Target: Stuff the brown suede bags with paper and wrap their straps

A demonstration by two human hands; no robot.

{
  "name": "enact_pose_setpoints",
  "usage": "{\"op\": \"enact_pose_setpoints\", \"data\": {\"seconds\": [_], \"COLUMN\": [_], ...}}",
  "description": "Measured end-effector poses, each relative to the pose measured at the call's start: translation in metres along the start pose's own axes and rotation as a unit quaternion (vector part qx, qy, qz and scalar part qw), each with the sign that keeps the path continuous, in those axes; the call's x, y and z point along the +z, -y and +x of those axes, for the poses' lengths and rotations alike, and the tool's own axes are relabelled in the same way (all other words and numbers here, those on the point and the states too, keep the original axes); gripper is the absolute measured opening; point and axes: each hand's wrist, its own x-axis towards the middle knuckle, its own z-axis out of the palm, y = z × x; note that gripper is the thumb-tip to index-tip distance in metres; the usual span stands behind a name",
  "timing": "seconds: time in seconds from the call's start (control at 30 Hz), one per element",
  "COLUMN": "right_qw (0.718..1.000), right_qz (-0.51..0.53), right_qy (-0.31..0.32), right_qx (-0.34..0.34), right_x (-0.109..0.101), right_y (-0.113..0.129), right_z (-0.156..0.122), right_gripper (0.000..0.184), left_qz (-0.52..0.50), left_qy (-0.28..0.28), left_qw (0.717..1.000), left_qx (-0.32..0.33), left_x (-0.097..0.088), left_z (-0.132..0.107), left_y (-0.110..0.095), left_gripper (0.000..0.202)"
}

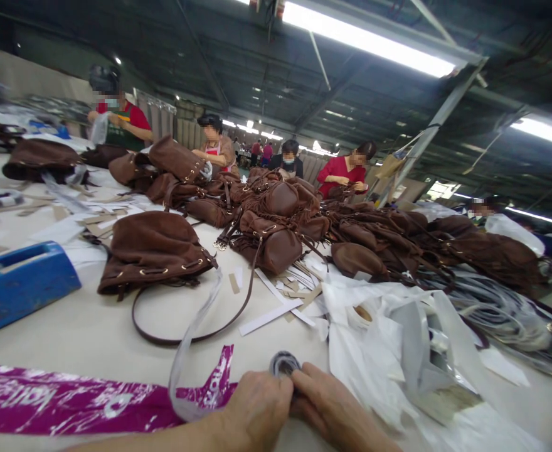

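My left hand (260,402) and my right hand (325,402) meet at the near edge of the table. Between their closed fingers is a small coiled strip (284,361), greyish and partly see-through; its lower part is hidden by the fingers. Left of my hands lies a purple plastic bag (92,402) with white lettering. A clear plastic strip (189,351) curves over it towards a brown drawstring bag (156,248), which lies on its side with its thin strap (163,342) looped on the table.
A large heap of brown bags (276,220) fills the middle. White plastic sheeting (365,339) and grey plastic-covered strips (502,307) lie at right. A blue tape dispenser (26,282) stands at left. Paper scraps (271,316) litter the table. Several people work across it.
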Motion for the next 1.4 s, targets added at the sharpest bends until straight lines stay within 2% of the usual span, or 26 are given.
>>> {"op": "enact_pose_setpoints", "data": {"seconds": [0.07, 0.17, 0.27, 0.37, 0.43, 0.53, 0.63, 0.73, 0.8, 0.87, 0.97, 1.07, 1.17, 1.23, 1.3, 1.4], "right_qw": [1.0, 0.999, 0.999, 0.998, 0.999, 0.999, 0.998, 0.997, 0.994, 0.994, 0.998, 0.999, 0.995, 0.987, 0.983, 0.988], "right_qz": [0.004, -0.022, -0.044, -0.043, -0.02, -0.008, -0.034, -0.069, -0.093, -0.088, -0.049, -0.044, -0.089, -0.125, -0.143, -0.134], "right_qy": [0.007, 0.007, 0.011, 0.007, 0.006, 0.013, 0.023, 0.023, 0.019, 0.011, 0.002, 0.02, 0.032, 0.023, -0.007, -0.071], "right_qx": [-0.026, -0.026, 0.017, 0.054, 0.027, -0.041, -0.048, -0.002, 0.045, 0.066, 0.028, -0.015, 0.035, 0.094, 0.118, 0.033], "right_x": [-0.002, -0.01, -0.014, -0.007, -0.003, -0.005, -0.013, -0.014, -0.007, 0.003, 0.01, 0.004, -0.004, -0.001, 0.009, 0.026], "right_y": [-0.007, -0.013, -0.002, 0.01, 0.009, -0.003, -0.009, 0.002, 0.011, 0.014, 0.006, -0.001, 0.008, 0.018, 0.023, 0.013], "right_z": [0.001, 0.005, 0.006, 0.005, 0.003, 0.0, -0.001, -0.001, -0.001, -0.001, -0.004, -0.006, -0.006, -0.005, -0.003, -0.005], "right_gripper": [0.004, 0.008, 0.018, 0.014, 0.009, 0.005, 0.007, 0.016, 0.022, 0.02, 0.01, 0.007, 0.011, 0.013, 0.011, 0.008], "left_qz": [0.016, 0.049, 0.056, 0.047, 0.049, 0.076, 0.111, 0.08, 0.036, 0.009, 0.016, 0.06, 0.089, 0.08, 0.062, 0.042], "left_qy": [-0.021, -0.04, -0.03, -0.027, -0.039, -0.066, -0.074, -0.059, -0.032, -0.014, -0.023, -0.047, -0.073, -0.077, -0.076, -0.07], "left_qw": [0.999, 0.997, 0.998, 0.998, 0.998, 0.991, 0.982, 0.992, 0.998, 1.0, 0.998, 0.991, 0.982, 0.984, 0.991, 0.995], "left_qx": [0.022, 0.047, 0.023, 0.013, 0.031, 0.085, 0.134, 0.081, 0.028, 0.015, 0.057, 0.112, 0.15, 0.137, 0.092, 0.064], "left_x": [-0.002, -0.007, -0.002, 0.006, 0.007, -0.004, -0.01, -0.002, 0.007, 0.011, 0.0, -0.016, -0.019, -0.012, -0.002, 0.003], "left_z": [-0.003, -0.001, 0.006, 0.008, 0.004, -0.006, -0.008, 0.0, 0.004, 0.004, -0.005, -0.011, -0.006, -0.001, 0.001, -0.003], "left_y": [0.009, 0.02, 0.012, 0.002, 0.007, 0.027, 0.036, 0.018, 0.001, -0.007, 0.005, 0.027, 0.032, 0.024, 0.013, 0.009], "left_gripper": [0.019, 0.015, 0.016, 0.015, 0.011, 0.013, 0.01, 0.011, 0.012, 0.013, 0.017, 0.014, 0.006, 0.004, 0.004, 0.007]}}
